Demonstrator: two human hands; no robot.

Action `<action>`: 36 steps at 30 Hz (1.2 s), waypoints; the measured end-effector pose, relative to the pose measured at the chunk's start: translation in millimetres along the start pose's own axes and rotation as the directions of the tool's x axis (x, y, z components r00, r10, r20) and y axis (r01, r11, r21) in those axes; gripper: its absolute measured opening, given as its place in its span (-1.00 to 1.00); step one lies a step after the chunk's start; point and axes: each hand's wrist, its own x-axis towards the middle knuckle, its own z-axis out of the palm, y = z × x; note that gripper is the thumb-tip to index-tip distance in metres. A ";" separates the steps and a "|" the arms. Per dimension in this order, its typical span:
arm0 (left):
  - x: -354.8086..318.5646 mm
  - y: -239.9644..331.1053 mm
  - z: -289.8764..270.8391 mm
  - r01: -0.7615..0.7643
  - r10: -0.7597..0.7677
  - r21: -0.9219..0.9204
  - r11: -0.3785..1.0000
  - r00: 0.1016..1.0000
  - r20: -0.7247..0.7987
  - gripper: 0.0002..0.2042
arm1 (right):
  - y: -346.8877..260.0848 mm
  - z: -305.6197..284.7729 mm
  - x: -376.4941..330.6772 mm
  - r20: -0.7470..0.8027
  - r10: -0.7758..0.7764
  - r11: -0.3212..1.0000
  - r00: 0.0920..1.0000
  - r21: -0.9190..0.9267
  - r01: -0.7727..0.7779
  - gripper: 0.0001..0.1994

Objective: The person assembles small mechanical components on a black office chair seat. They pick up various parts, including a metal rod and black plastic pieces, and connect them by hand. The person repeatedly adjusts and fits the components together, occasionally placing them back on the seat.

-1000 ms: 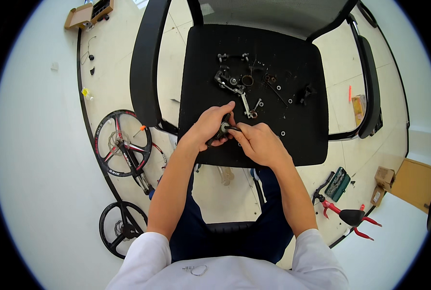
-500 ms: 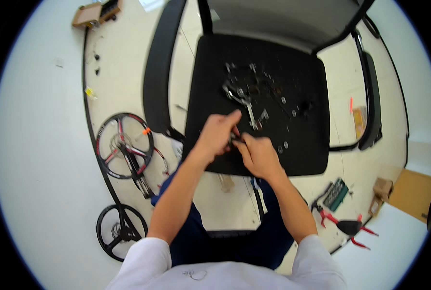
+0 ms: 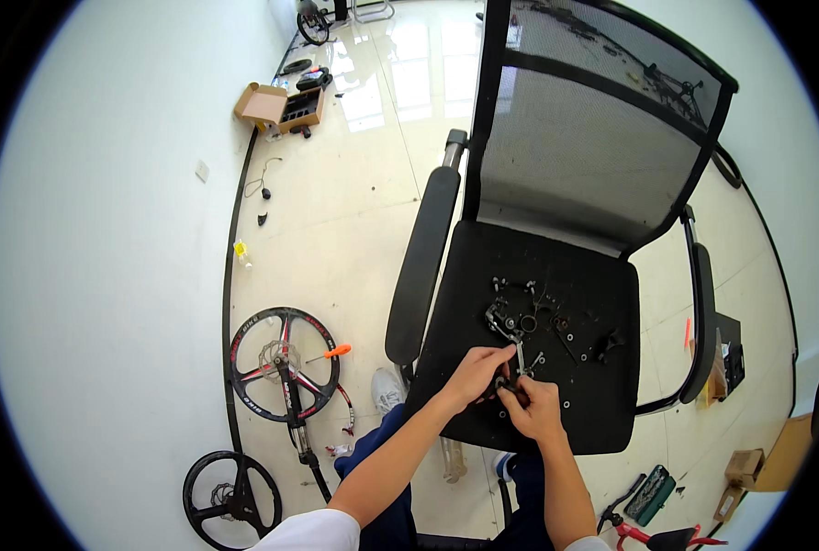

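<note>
Over the front of a black chair seat (image 3: 602, 422), both of my hands work close together. My left hand (image 3: 476, 378) is closed, its thumb and fingers pinching a small dark metal part (image 3: 512, 384). On the near right side, my right hand (image 3: 538, 410) is closed on the same part; the fingers hide most of it. Just beyond the fingertips lies a silver-and-black metal mechanism (image 3: 501, 320) with an arm pointing toward me. Around it are a dark ring (image 3: 528, 323), small bolts, several little nuts or washers (image 3: 566, 404) and a black piece (image 3: 608, 345).
The chair's left armrest (image 3: 423, 266) and mesh back (image 3: 584, 156) rise around the seat. On the floor at left lie spoked wheels (image 3: 286, 317), an orange-handled screwdriver (image 3: 338, 351) and an open cardboard box (image 3: 263, 103). A green tool case (image 3: 650, 496) and a red frame-like object (image 3: 644, 535) lie lower right.
The view has tilted up and shifted, so the chair and hands sit lower and further right, with more floor and chair back showing. Both hands still grip the small part.
</note>
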 end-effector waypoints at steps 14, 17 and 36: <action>-3.1 -7.8 6.2 0.082 -0.082 0.001 0.997 0.989 0.126 -0.63 | 10.0 2.0 0.4 -0.223 -0.090 0.996 0.971 -0.028 0.086 -0.72; -7.1 -11.5 21.1 0.062 -0.053 -0.099 0.993 0.995 0.085 -0.69 | 10.6 -0.2 -1.2 -0.361 -0.038 0.999 0.932 0.002 0.041 -0.76; -9.2 -31.1 51.9 -0.666 0.695 0.602 0.441 0.678 0.241 -0.87 | 49.1 -12.4 4.1 0.161 0.779 -0.041 0.606 0.977 -0.208 -0.69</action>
